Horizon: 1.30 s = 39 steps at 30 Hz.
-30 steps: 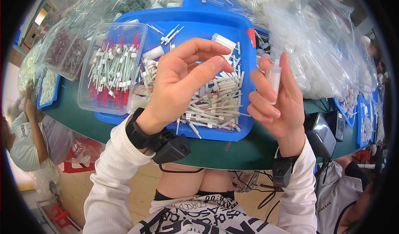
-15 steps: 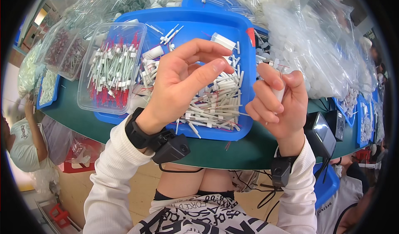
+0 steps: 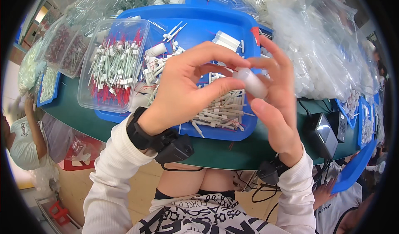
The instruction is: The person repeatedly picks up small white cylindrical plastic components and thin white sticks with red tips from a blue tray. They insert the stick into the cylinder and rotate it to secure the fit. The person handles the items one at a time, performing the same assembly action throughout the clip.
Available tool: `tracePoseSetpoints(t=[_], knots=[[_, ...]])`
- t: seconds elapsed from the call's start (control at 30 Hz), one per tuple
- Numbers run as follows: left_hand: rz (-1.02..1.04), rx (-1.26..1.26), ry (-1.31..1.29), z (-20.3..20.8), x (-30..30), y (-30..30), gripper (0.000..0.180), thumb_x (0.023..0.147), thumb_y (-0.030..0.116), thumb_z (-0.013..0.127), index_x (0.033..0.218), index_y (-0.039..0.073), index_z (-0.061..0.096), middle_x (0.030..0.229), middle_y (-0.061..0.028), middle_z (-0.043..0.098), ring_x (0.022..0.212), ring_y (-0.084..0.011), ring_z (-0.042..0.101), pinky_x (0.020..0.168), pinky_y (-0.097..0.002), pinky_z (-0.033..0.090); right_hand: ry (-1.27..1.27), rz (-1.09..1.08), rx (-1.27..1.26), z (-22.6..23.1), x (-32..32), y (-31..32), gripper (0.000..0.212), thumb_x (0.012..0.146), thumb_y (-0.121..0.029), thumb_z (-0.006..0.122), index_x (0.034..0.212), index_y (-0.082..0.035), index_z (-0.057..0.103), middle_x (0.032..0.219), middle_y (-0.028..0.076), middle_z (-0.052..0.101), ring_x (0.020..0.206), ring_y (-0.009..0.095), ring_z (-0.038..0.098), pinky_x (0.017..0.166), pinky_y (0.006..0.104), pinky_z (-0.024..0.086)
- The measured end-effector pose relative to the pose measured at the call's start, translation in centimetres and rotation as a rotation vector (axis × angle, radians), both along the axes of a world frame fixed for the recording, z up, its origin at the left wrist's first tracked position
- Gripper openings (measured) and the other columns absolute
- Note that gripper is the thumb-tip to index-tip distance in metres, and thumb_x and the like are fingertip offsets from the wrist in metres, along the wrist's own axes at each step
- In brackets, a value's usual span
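Note:
Between my hands, above the right side of the blue tray (image 3: 183,13), is a short white plastic cylinder (image 3: 254,84). The thumb and forefinger of my left hand (image 3: 189,82) close on its upper left end. A thin red wire shows by those fingertips. My right hand (image 3: 279,94) is around the other end, thumb and fingers spread apart and partly blurred; whether its fingers touch the cylinder I cannot tell. Below, the tray holds a pile of thin white stick parts (image 3: 220,113) with red wires.
A clear plastic box (image 3: 83,84) of white parts with red wires overlaps the tray's left side. White cylinders (image 3: 226,40) lie in the tray's far right. A big clear bag (image 3: 316,47) of white pieces stands at right. A black device (image 3: 323,134) sits near the right edge.
My right hand has opened from its curled grip and moved up and left, beside my left hand. The cylinder has come to my left fingertips. At right, a blue tray and another person's hand have moved.

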<state>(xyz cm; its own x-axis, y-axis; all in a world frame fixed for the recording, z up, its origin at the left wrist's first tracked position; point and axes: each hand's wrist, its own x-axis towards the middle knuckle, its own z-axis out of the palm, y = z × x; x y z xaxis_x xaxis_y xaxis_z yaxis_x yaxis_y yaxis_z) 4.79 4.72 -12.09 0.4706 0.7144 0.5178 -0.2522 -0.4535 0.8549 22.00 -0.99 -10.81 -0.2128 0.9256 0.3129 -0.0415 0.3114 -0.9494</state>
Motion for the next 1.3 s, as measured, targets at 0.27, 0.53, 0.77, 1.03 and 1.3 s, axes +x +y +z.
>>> tracePoseSetpoints(t=[0.27,0.53,0.77,1.03,1.3], knots=[[0.137,-0.038,-0.119,0.4,-0.1,-0.3,0.029,0.074,-0.013,0.060,0.101,-0.008,0.052,0.102,-0.0164,0.057,0.096,-0.0204,0.057,0.082,-0.0308,0.051,-0.049,-0.280,0.363,-0.3,1.7,1.4,0.021,0.078,0.006,0.055,0.099,0.005,0.052,0.101,0.011,0.056,0.087,0.014,0.058,0.072,0.0239,0.046],[0.211,0.020,-0.062,-0.1,-0.2,0.0,0.020,0.074,-0.013,0.059,0.093,-0.008,0.059,0.095,-0.0142,0.060,0.084,-0.0180,0.060,0.076,-0.0272,0.051,0.059,-0.314,0.101,-0.9,1.7,1.9,0.011,0.081,0.000,0.060,0.090,0.005,0.060,0.085,0.006,0.062,0.075,0.009,0.058,0.064,0.0184,0.043],[0.414,0.144,0.434,0.4,-1.0,0.5,0.022,0.071,0.007,0.068,0.092,0.003,0.061,0.091,-0.0075,0.062,0.082,-0.0149,0.058,0.073,-0.0291,0.045,-0.374,-0.664,0.332,-0.4,4.7,3.2,0.008,0.081,-0.001,0.056,0.086,0.000,0.062,0.079,0.007,0.062,0.068,0.011,0.057,0.063,0.0229,0.042],[0.734,0.436,0.690,0.6,-1.2,0.1,0.031,0.071,0.012,0.065,0.101,0.007,0.057,0.107,-0.0091,0.056,0.105,-0.0263,0.050,0.092,-0.0389,0.032,-1.248,-0.639,0.442,0.5,5.5,2.3,0.013,0.065,-0.020,0.066,0.064,-0.008,0.062,0.065,0.004,0.052,0.069,0.022,0.049,0.064,0.0345,0.036],[0.609,0.306,0.335,0.3,-0.9,0.8,0.022,0.072,0.009,0.062,0.093,0.005,0.059,0.095,-0.0086,0.059,0.092,-0.0243,0.053,0.081,-0.0326,0.039,-1.180,-0.836,0.082,0.0,3.9,1.5,0.017,0.071,-0.020,0.064,0.067,-0.004,0.064,0.072,0.008,0.056,0.078,0.026,0.054,0.069,0.0361,0.040]])
